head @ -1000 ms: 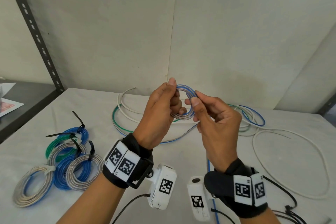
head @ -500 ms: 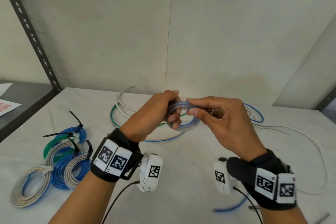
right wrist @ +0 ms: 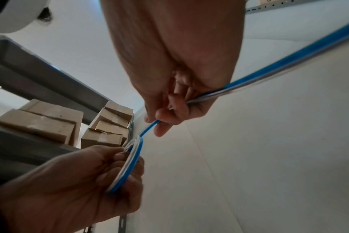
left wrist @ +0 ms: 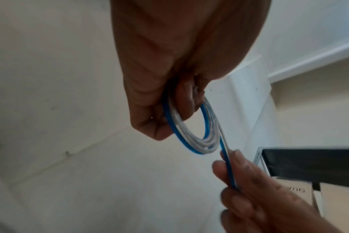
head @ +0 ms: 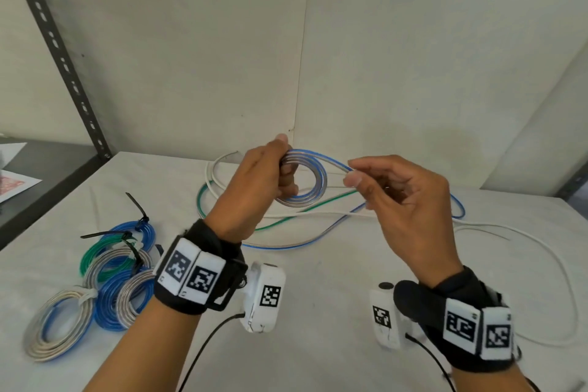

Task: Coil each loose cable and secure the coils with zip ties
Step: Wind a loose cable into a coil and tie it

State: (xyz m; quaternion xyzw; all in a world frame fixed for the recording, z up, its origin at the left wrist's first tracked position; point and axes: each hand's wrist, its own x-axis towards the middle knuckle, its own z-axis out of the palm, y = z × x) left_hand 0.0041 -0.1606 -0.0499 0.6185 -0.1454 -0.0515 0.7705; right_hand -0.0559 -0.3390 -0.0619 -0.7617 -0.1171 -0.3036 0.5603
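The left hand (head: 254, 188) has its thumb and curled fingers clamped round the near side of a small blue-and-silver coil (head: 313, 183), held up in the air above the white table (head: 318, 312), and that clamp is doing the real work here: every finished turn is trapped under it. Just beside it, the right hand (head: 404, 200) pinches the running length of the same cable (head: 334, 164) between thumb and forefinger, the other fingers loosely curled, with the strand leaving the top of the ring and passing straight through that pinch. From the wrist views the turns lie flat against one another, blue edge outward, so the ring looks tidy so far. To do this well, I'd say the right hand should let the cable slide through a light pinch, sweep it round to match the existing loop, and hand each new turn under the left thumb before that thumb shifts. Plenty of slack trails on the table behind, mixed with a green cable (head: 305, 208) and a white cable (head: 541, 251), so a snag there looks like the main risk. Over on the left, the tied coils (head: 105, 277) sit bunched together; this one is not yet ready for its tie.
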